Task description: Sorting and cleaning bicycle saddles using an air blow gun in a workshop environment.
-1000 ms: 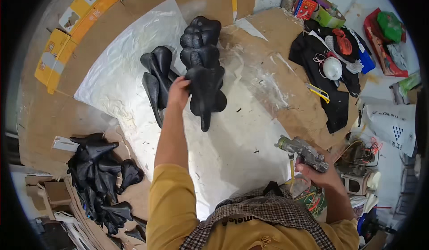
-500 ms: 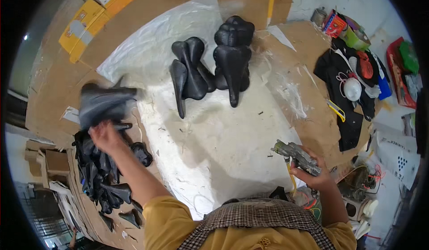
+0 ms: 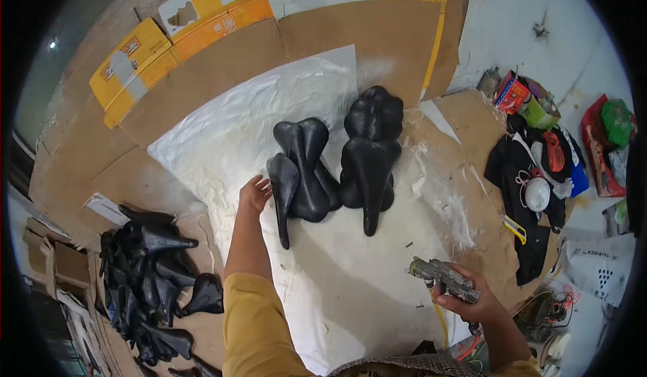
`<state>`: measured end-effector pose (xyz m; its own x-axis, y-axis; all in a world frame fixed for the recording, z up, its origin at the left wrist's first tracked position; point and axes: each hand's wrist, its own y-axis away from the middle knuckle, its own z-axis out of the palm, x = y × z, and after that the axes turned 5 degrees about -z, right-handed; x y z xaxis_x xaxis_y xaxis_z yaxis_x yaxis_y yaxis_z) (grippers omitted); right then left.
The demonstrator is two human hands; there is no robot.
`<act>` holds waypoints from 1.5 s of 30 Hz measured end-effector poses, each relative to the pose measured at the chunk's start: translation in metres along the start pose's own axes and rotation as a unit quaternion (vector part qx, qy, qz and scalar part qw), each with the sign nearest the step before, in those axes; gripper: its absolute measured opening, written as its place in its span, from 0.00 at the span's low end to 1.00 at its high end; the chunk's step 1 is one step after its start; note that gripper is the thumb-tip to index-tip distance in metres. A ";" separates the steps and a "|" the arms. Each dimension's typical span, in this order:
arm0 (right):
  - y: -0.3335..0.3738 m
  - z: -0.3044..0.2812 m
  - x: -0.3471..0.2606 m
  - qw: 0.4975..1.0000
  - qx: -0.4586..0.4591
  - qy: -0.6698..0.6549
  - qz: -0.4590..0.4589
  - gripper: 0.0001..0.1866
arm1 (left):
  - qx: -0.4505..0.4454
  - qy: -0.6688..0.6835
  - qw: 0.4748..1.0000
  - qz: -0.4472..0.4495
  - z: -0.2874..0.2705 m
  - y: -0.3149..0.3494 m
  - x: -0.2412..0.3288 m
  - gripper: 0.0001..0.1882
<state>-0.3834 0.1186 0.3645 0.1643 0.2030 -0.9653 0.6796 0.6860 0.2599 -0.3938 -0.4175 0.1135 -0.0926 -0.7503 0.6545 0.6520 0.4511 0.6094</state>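
My right hand (image 3: 477, 299) is wrapped round a spray gun (image 3: 445, 279) with a grimy metal body, its nozzle pointing left over the white sheet. My left hand (image 3: 255, 193) holds nothing; its fingers are apart beside the leftmost black bicycle saddle (image 3: 283, 181). Whether the fingertips touch that saddle I cannot tell. It leans against a cluster of black saddles (image 3: 311, 168). Right of these, another saddle (image 3: 371, 168) lies nose toward me, against a lumpy stack of black saddles (image 3: 375, 114).
A pile of black saddles (image 3: 145, 276) lies at the left on cardboard. White sheeting (image 3: 337, 269) covers the middle. At the right are dark cloth (image 3: 515, 202), a yellow utility knife (image 3: 515, 229), a white round mask (image 3: 537, 194) and a white sack (image 3: 596, 266). Cardboard (image 3: 350, 30) stands behind.
My left hand has let go of a black saddle over the left pile and moved right to the grouped saddles. The view has tilted upward. My right hand still holds the spray gun.
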 end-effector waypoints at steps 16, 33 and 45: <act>-0.018 0.014 -0.006 0.999 -0.019 0.026 -0.044 0.28 | -0.059 -0.182 0.981 -0.032 0.063 0.054 -0.016 0.21; 0.094 0.008 -0.026 0.997 -0.015 0.052 -0.048 0.29 | -0.128 0.152 0.967 0.161 0.038 0.166 -0.034 0.14; 0.082 0.034 -0.050 0.979 0.009 0.173 -0.103 0.29 | -0.124 0.189 0.955 0.193 -0.071 0.192 -0.057 0.17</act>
<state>-0.3112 0.1407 0.4330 -0.2279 0.2889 -0.9298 0.6856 0.7257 0.0574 -0.2095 -0.3222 0.1613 0.4388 -0.6928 0.5722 0.7451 0.6365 0.1993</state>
